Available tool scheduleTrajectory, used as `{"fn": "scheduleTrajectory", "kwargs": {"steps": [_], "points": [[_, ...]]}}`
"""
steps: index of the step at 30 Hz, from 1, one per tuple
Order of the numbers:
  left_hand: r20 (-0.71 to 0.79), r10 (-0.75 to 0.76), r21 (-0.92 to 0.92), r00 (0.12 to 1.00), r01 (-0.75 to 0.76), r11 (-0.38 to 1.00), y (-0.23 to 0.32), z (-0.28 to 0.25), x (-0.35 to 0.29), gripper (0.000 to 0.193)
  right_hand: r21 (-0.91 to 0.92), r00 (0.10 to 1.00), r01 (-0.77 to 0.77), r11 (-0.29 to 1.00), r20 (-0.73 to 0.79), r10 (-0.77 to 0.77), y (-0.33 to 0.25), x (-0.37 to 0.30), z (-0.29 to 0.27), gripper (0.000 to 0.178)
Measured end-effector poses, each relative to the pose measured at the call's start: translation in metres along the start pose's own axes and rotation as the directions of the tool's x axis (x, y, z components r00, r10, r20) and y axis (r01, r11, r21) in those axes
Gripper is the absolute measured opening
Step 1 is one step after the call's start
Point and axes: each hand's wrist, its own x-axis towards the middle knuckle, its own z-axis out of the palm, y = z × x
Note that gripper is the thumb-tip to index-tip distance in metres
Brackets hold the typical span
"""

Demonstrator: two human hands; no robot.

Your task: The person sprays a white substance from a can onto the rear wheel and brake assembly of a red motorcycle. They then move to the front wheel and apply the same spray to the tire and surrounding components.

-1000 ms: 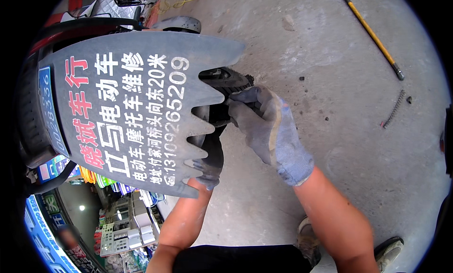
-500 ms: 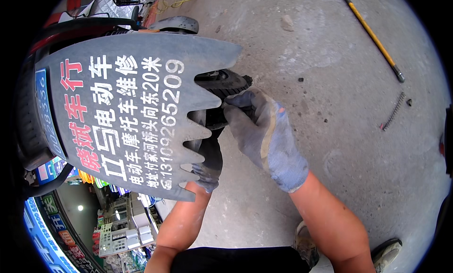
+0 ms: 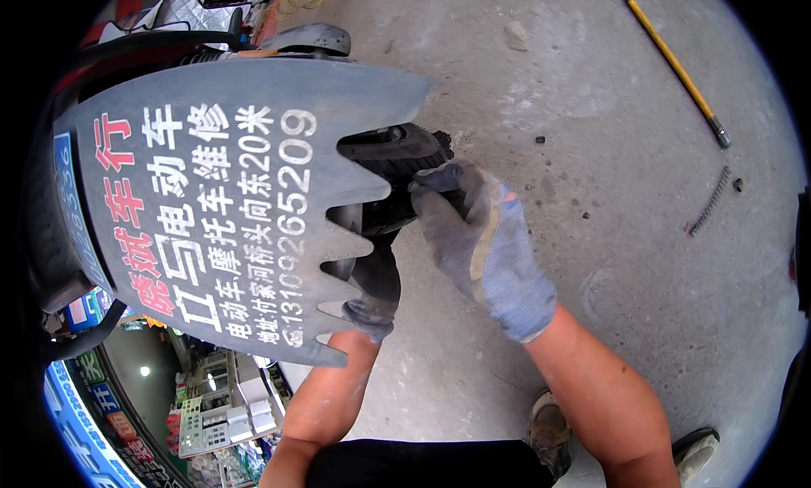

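Observation:
A grey rubber mud flap point(image 3: 376, 91) with a jagged edge and painted lettering hangs at the left, over the rear of a vehicle. Past its teeth, a black treaded tyre point(image 3: 410, 159) shows in part. My right hand point(image 3: 481, 247), in a blue-grey knit glove, is right beside the tyre, thumb and fingers brought together in a pinch. Whatever lies between those fingertips cannot be made out. Below the tyre, my left hand point(image 3: 373, 290) in a dark-palmed glove reaches up behind the flap; its fingers are hidden by the flap and the dark parts there.
A yellow-handled metal bar point(image 3: 672, 62) lies on the concrete floor at the far right, with a coil spring point(image 3: 710, 203) below it. A stone chip point(image 3: 514, 38) and small dark bits are scattered about. My shoe point(image 3: 549, 433) is at the bottom; shop shelves point(image 3: 228, 425) stand lower left.
The flap's toothed edge has shifted slightly left in view. My right hand has moved a little to the right, its fingers still pinched. My left hand stays behind the flap.

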Motion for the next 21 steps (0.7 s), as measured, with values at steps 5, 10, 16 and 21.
{"fn": "scheduleTrajectory", "kwargs": {"steps": [5, 10, 16, 21], "points": [[0.171, -0.052, -0.118, 0.984, 0.073, 0.99, -0.011, -0.035, 0.006, 0.037, -0.035, 0.998, 0.064, 0.997, -0.023, -0.065, 0.006, -0.001, 0.003, 0.011], [0.107, -0.001, 0.207, 0.994, -0.022, 0.978, -0.011, -0.02, -0.003, 0.036, -0.029, 1.0, 0.021, 0.999, 0.001, -0.021, 0.002, 0.001, 0.0, 0.011], [0.055, 0.009, -0.051, 0.998, -0.006, 0.999, -0.006, -0.014, 0.002, 0.036, -0.031, 1.0, 0.029, 0.999, -0.005, -0.029, 0.004, 0.0, 0.002, 0.011], [0.071, 0.133, 0.165, 0.989, -0.143, 0.976, -0.016, -0.022, 0.01, 0.029, 0.107, 0.992, -0.123, 0.987, -0.001, 0.124, 0.004, 0.0, 0.001, 0.013]]}}
